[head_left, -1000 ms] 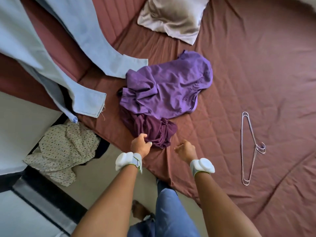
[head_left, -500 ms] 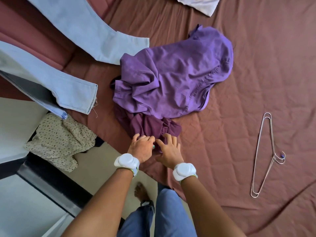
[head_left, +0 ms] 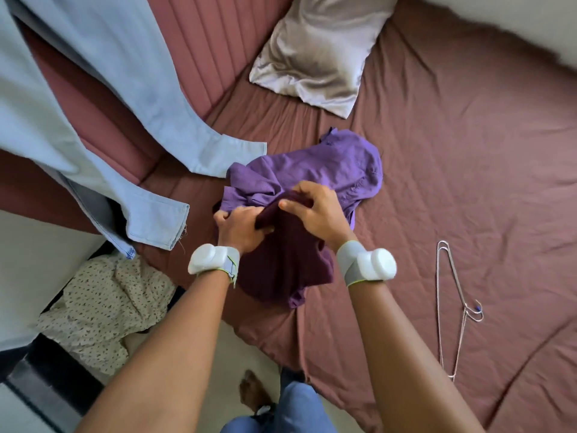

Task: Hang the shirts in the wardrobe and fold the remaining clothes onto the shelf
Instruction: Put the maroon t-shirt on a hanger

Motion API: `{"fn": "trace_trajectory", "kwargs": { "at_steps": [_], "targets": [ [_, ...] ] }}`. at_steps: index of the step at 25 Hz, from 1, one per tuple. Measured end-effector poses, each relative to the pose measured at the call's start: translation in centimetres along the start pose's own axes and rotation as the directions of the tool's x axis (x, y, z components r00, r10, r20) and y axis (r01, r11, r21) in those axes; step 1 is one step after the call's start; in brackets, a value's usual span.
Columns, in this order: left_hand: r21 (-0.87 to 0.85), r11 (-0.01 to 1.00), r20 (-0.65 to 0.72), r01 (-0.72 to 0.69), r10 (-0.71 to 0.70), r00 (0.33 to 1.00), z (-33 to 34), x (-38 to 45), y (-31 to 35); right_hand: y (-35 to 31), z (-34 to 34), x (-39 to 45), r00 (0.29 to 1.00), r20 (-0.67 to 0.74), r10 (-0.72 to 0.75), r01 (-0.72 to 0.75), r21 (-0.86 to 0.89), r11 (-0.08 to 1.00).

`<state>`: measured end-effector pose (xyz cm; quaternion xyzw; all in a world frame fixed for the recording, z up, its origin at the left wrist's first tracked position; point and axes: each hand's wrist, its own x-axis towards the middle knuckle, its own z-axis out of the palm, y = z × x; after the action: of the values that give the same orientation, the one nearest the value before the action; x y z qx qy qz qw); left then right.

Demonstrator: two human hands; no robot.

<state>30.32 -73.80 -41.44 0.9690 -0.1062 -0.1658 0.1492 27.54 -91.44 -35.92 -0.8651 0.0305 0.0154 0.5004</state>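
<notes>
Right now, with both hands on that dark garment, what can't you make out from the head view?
- Dark maroon garment: bunched in the left hand and right hand; shirt or not, unclear.
- Purple garment: near part hidden behind the hands.
- Light blue jeans: waist cut off by the top-left edge.
- Wire hangers: overlapping; count unclear.
- Wardrobe and shelf: out of frame.

left hand (head_left: 240,228): was flat on the bed edge, I've now got it gripping the maroon garment (head_left: 287,260)
right hand (head_left: 315,214): now pinching its top edge
maroon garment: lifted off the bed, hanging in front of the purple shirt (head_left: 337,164)
</notes>
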Motion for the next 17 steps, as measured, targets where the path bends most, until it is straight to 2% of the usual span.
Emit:
{"fn": "trace_trajectory", "kwargs": {
  "at_steps": [1, 2, 5, 6, 7, 8, 9, 10, 11, 12, 13, 14, 16, 17],
  "targets": [
    [-0.067, 0.997, -0.115, 0.043, -0.051, 0.992, -1.2, -0.7, 0.1, -3.1, -1.4, 0.1, 0.997, -0.045, -0.064, 0.065, 0.026, 0.998],
    [-0.134, 0.986, -0.173, 0.103, -0.126, 0.977, -2.1, -1.1, 0.2, -5.6, -2.5, 0.4, 0.990, -0.089, -0.106, 0.112, 0.072, 0.991],
    [-0.267, 0.933, -0.220, 0.242, -0.304, 0.927, -4.5, -3.6, 0.0, -13.0, -5.9, -0.3, 0.961, -0.228, -0.156, 0.225, 0.316, 0.922],
    [-0.361, 0.894, -0.215, 0.265, -0.357, 0.909, -5.3, -4.5, -0.1, -14.8, -6.8, -0.6, 0.950, -0.273, -0.151, 0.238, 0.322, 0.916],
    [-0.507, 0.823, -0.189, 0.255, -0.394, 0.899, -6.3, -5.2, -0.2, -16.1, -7.6, -0.8, 0.935, -0.323, -0.144, 0.230, 0.249, 0.941],
    [-0.679, 0.709, -0.161, 0.191, -0.398, 0.903, -7.4, -5.8, -0.4, -16.3, -8.4, -0.8, 0.909, -0.388, -0.151, 0.205, 0.100, 0.974],
    [-0.781, 0.613, -0.155, 0.120, -0.376, 0.914, -8.9, -6.4, -0.5, -16.2, -9.1, -0.9, 0.875, -0.463, -0.143, 0.144, -0.033, 0.989],
    [-0.816, 0.574, -0.143, 0.071, -0.318, 0.937, -10.5, -7.1, -0.4, -16.0, -9.9, -1.3, 0.831, -0.548, -0.096, 0.059, -0.086, 0.995],
    [-0.793, 0.609, -0.132, 0.033, -0.225, 0.965, -12.1, -7.6, -0.2, -15.9, -10.7, -1.8, 0.776, -0.630, -0.043, 0.000, -0.069, 0.998],
    [-0.691, 0.723, -0.127, 0.002, -0.124, 0.984, -13.7, -8.0, -0.3, -16.3, -11.4, -2.5, 0.728, -0.685, -0.007, -0.016, -0.026, 1.000],
    [-0.518, 0.855, -0.145, -0.011, -0.075, 0.987, -15.1, -8.7, -0.3, -17.3, -12.2, -3.3, 0.702, -0.712, -0.007, 0.006, -0.004, 1.000],
    [-0.348, 0.937, -0.198, -0.006, -0.067, 0.978, -16.1, -9.3, -0.4, -18.5, -13.1, -3.8, 0.680, -0.732, -0.042, 0.047, -0.014, 0.999],
    [-0.343, 0.935, -0.238, 0.085, -0.174, 0.955, -17.3, -10.7, -0.7, -21.3, -14.9, -4.6, 0.630, -0.765, -0.136, 0.090, -0.102, 0.991],
    [-0.438, 0.887, -0.178, 0.144, -0.243, 0.954, -17.2, -11.3, -0.8, -22.2, -15.4, -4.8, 0.642, -0.749, -0.162, 0.060, -0.162, 0.985]
  ]
}}
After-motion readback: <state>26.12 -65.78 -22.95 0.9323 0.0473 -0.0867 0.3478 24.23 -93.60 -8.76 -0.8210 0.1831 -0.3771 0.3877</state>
